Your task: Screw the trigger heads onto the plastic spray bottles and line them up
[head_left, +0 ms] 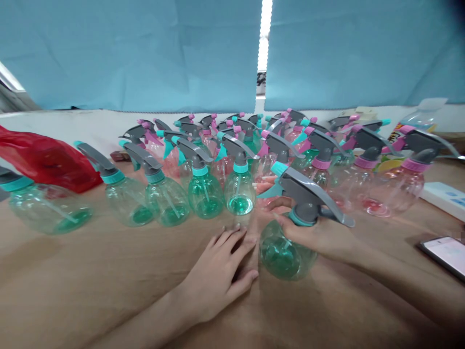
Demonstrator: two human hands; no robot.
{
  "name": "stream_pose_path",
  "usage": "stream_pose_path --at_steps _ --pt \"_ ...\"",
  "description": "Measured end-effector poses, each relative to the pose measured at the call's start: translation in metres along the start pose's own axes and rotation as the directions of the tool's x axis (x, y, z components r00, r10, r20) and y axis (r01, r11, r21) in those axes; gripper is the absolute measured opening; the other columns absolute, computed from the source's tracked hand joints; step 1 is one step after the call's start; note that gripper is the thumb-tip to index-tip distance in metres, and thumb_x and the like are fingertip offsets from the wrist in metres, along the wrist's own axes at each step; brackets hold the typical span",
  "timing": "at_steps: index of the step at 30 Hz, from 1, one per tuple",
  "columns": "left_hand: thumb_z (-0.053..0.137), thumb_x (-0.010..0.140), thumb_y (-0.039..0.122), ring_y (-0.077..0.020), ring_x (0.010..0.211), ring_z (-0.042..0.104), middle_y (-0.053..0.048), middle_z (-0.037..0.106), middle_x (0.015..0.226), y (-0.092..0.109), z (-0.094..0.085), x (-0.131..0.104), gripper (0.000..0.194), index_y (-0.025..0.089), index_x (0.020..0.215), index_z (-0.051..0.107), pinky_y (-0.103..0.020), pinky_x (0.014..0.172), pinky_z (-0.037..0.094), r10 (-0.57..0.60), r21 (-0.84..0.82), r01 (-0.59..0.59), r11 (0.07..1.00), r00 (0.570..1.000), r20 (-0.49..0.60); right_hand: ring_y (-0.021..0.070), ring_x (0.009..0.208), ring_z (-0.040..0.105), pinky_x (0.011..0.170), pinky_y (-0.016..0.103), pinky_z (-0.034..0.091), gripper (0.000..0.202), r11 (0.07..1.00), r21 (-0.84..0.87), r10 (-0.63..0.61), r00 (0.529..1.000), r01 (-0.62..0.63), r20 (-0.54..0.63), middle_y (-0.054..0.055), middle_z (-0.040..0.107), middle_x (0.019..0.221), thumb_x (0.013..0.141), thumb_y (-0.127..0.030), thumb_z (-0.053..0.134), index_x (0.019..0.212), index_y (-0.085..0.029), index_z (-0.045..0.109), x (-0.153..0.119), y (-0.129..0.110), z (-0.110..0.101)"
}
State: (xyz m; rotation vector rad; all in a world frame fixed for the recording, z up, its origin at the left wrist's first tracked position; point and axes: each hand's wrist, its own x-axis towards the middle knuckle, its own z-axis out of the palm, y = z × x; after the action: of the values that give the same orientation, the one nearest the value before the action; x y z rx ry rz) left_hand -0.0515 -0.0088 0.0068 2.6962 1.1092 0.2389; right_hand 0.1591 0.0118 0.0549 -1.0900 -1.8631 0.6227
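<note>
My right hand (290,228) is wrapped round the neck of a green spray bottle (286,257) with a grey head and a turquoise nozzle and trigger. That bottle stands upright or nearly so, close to me. To its left, my left hand (221,266) lies on the wooden table (109,281) with its fingers spread and holds nothing. Just beyond my left fingertips stand green spray bottles, among them one (239,194) and another (205,194) beside it.
Several green and pink spray bottles crowd the back, a pink one (392,189) at right. A red plastic bag (51,160) lies at left. At right are a phone (446,254), a white box (445,198) and a clear bottle (423,118). Blue curtains (145,53) hang behind.
</note>
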Motion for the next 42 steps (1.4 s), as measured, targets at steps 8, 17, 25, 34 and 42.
stream_pose_path --at_steps 8,17,25,34,42 --pt "0.05 0.093 0.038 -0.0288 0.131 0.035 -0.012 0.041 0.143 -0.001 0.0 0.0 0.047 0.02 0.136 0.042 -0.048 0.106 0.03 -0.004 -0.007 0.004 1.0 1.0 0.008 0.0161 0.088 0.067 0.074 0.026 0.057 0.019 1.0 0.023 -0.011 1.0 0.01 0.016 0.001 0.065 0.104 0.075 -0.007 0.048 0.077 -0.025 0.054 -0.002 -0.002 -0.001" --pt "0.051 0.093 0.039 -0.0293 0.131 0.036 -0.011 0.042 0.142 -0.001 0.001 0.0 0.047 0.021 0.135 0.043 -0.048 0.105 0.031 -0.003 -0.01 0.002 1.0 1.0 -0.009 0.0176 0.079 0.068 0.066 0.03 0.057 0.045 0.993 0.113 0.021 0.999 -0.024 0.024 0.0 0.068 0.093 0.072 -0.012 0.05 0.113 -0.031 0.05 0.0 -0.006 -0.002" --pt "0.051 0.093 0.039 -0.0294 0.131 0.035 -0.012 0.042 0.142 -0.002 0.001 0.0 0.047 0.021 0.135 0.043 -0.048 0.105 0.032 0.004 -0.009 -0.004 1.0 1.0 -0.009 0.0173 0.073 0.066 0.057 0.028 0.054 0.041 0.976 0.181 0.124 0.992 -0.122 0.0 0.001 0.065 0.092 0.067 -0.015 0.053 0.105 -0.029 0.047 -0.002 -0.008 -0.003" --pt "0.05 0.094 0.039 -0.029 0.132 0.033 -0.012 0.04 0.143 0.0 0.001 0.001 0.048 0.02 0.137 0.041 -0.048 0.105 0.032 -0.002 -0.005 0.002 1.0 1.0 0.004 0.0143 0.051 0.052 0.043 0.027 0.044 0.025 0.983 0.142 0.119 0.993 -0.115 -0.021 -0.003 0.053 0.065 0.063 -0.017 0.054 0.083 -0.029 0.044 -0.001 -0.015 -0.005" --pt "0.049 0.094 0.039 -0.0292 0.133 0.033 -0.012 0.04 0.143 -0.002 0.003 0.0 0.047 0.019 0.136 0.043 -0.049 0.105 0.031 0.005 0.003 -0.005 1.0 1.0 0.001 0.0153 0.056 0.059 0.048 0.026 0.05 0.014 0.998 0.003 0.069 0.995 -0.069 0.069 -0.002 0.059 0.067 0.07 -0.017 0.05 0.079 -0.028 0.05 -0.012 -0.017 -0.006"
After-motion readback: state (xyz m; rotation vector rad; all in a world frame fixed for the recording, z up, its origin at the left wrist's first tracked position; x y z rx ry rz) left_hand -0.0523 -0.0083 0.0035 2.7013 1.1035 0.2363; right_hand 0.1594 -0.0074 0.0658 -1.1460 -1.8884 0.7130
